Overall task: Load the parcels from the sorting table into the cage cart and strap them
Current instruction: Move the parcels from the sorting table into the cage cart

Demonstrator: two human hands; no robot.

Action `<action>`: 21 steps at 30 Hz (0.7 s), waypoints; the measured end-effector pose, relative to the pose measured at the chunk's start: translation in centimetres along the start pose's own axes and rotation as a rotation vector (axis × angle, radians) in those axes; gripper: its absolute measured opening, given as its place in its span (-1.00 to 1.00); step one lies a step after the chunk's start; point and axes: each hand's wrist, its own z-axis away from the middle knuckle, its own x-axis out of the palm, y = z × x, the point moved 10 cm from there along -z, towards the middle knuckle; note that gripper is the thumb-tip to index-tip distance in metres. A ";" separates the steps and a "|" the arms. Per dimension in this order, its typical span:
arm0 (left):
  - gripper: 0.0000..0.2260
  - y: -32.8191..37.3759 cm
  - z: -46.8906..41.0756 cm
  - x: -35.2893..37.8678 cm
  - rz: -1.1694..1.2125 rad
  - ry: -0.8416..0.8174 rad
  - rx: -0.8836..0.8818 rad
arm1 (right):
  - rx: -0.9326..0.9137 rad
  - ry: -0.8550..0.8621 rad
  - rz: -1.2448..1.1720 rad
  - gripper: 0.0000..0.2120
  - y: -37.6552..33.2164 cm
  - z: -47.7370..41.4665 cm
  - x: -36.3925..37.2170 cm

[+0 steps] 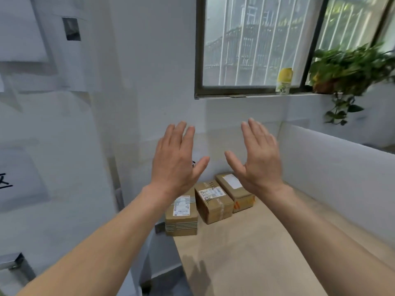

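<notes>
Three brown cardboard parcels stand side by side at the far end of the light wooden sorting table (pixel 245 257): a left parcel (pixel 181 218) with a striped label, a middle parcel (pixel 213 204) with handwriting on its label, and a right parcel (pixel 237 192) with a white label. My left hand (pixel 177 161) and my right hand (pixel 260 159) are raised above the parcels, backs toward me, fingers spread, holding nothing. The right hand covers part of the right parcel. No cage cart is in view.
A white partition (pixel 333 174) runs along the table's right side. A white wall with paper sheets (pixel 32 67) is on the left. A window (pixel 256 45) is ahead, with a yellow-capped bottle (pixel 284 81) and a potted plant (pixel 346 71) on its sill.
</notes>
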 end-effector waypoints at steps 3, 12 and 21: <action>-0.33 -0.2 -1.7 2.4 0.036 -0.002 0.027 | 0.032 -0.001 0.060 -0.31 1.8 -0.4 0.9; -0.34 -4.1 -5.0 9.4 0.128 -0.067 0.075 | 0.116 -0.018 0.164 -0.30 3.2 -1.6 6.2; -0.36 -9.2 -4.3 17.5 0.177 -0.169 0.027 | 0.173 -0.125 0.115 -0.31 4.1 0.0 15.4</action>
